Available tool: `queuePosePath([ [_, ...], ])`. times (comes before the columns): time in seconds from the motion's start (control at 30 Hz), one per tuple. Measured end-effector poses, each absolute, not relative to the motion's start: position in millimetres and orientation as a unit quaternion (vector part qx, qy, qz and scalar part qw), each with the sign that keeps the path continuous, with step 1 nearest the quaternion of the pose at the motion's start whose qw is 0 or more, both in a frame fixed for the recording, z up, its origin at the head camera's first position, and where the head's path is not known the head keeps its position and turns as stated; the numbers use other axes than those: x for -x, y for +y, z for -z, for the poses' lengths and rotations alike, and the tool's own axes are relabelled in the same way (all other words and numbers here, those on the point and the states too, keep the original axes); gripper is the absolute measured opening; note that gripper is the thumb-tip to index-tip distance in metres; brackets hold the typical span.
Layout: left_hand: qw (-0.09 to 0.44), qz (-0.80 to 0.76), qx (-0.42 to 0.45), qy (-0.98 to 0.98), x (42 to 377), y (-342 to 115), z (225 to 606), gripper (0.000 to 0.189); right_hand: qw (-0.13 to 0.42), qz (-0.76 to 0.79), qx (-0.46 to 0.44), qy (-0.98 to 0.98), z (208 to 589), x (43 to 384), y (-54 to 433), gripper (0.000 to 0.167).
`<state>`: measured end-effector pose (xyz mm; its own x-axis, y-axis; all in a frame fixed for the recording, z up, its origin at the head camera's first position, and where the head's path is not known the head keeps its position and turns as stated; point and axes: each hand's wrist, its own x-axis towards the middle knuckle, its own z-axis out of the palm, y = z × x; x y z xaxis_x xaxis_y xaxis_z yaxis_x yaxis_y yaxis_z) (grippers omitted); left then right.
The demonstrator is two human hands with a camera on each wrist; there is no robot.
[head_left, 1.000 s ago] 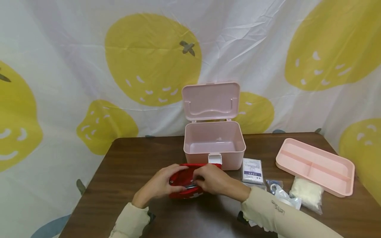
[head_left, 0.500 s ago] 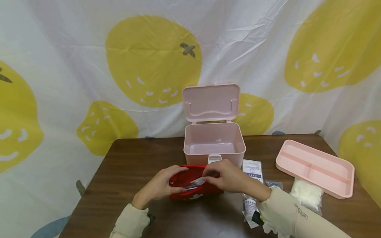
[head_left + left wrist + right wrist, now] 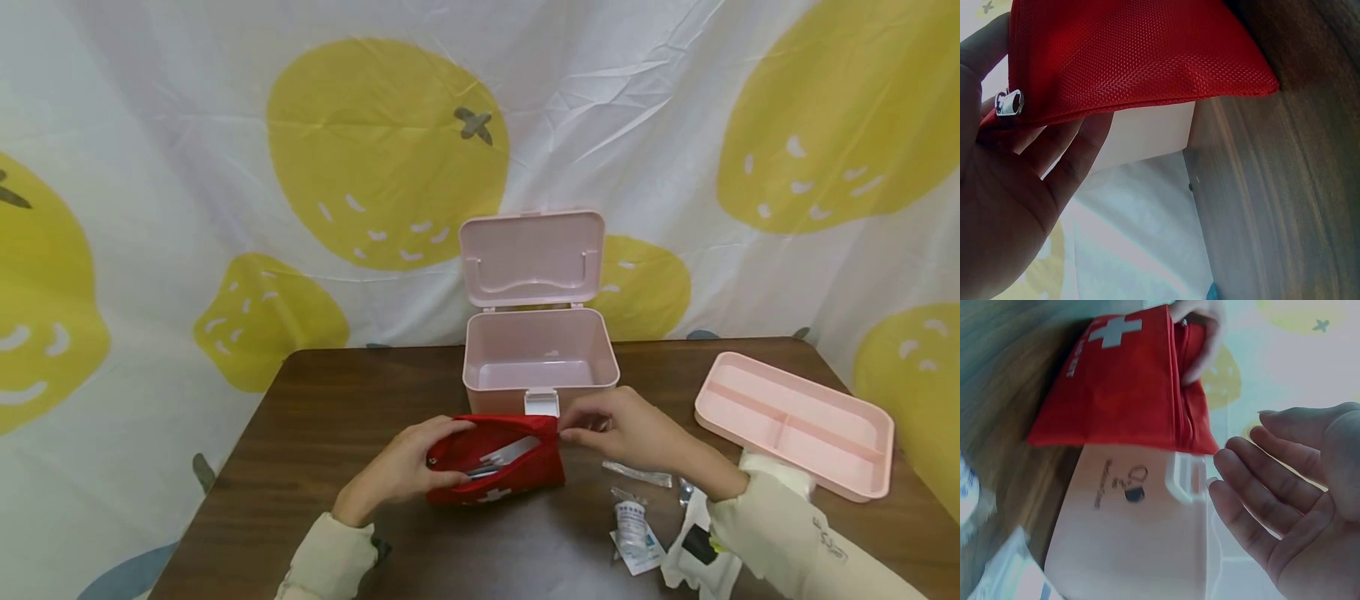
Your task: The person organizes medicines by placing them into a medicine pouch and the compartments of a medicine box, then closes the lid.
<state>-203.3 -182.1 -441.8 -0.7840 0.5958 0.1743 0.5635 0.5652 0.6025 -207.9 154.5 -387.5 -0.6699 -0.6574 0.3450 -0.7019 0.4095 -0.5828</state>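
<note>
A red first-aid pouch [image 3: 536,473] with a white cross stands unzipped in front of the pink box. Pale, flat items [image 3: 513,452] show inside its mouth. My left hand [image 3: 401,462] grips the pouch's left end, with the thumb on the near edge and the fingers on the far side. A silver zipper pull [image 3: 1010,103] hangs beside that hand in the left wrist view. My right hand [image 3: 626,429] is just off the pouch's right end. In the right wrist view its fingers [image 3: 1263,487] are relaxed, with nothing between them.
Behind the pouch, the pink box [image 3: 495,402] has its lid [image 3: 532,258] raised. A divided pink tray [image 3: 738,429] lies at the right, partly over a white package. A small wrapped white container [image 3: 632,523] and a clear packet [image 3: 637,475] lie near my right forearm.
My right hand has come out of the pouch and moved right, past its right end. A pale item inside the pouch now shows more fully. The left hand keeps its grip.
</note>
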Motion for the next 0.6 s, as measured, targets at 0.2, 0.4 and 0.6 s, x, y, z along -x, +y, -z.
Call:
queuePosePath([
  [0.2, 0.027, -0.332, -0.322, 0.886, 204, -183, 443, 0.062, 0.034, -0.341, -0.389, -0.855, 383, 206, 175, 0.009],
  [0.4, 0.024, -0.33, -0.322, 0.887, 203, -182, 441, 0.062, 0.033, -0.33, -0.36, -0.872, 383, 206, 196, 0.009],
  [0.6, 0.019, -0.327, -0.327, 0.886, 202, -182, 440, 0.062, 0.002, -0.321, -0.303, -0.897, 386, 208, 217, 0.008],
])
